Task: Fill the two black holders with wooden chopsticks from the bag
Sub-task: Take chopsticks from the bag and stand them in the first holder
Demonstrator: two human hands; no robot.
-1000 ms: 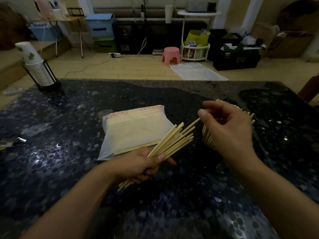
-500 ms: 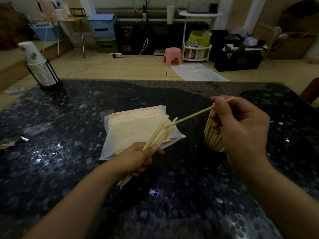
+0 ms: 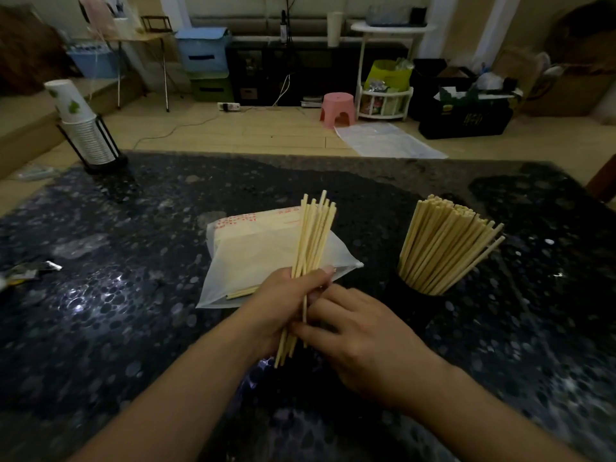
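A loose bundle [image 3: 313, 238] is being held upright by the left hand [image 3: 283, 305] over the bag [image 3: 263, 248]; the right hand [image 3: 363, 338] is pinching its lower ends. Sticks may be slipping onto the worktop [image 3: 133, 295], since the holder [image 3: 416, 295] is looking crowded.

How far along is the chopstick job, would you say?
One black holder on the right already looks packed with chopsticks. The left hand grips another bundle, and the right hand touches its lower ends. The bag on the table still shows chopsticks inside. I can see only one holder, so the second seems left to fill.
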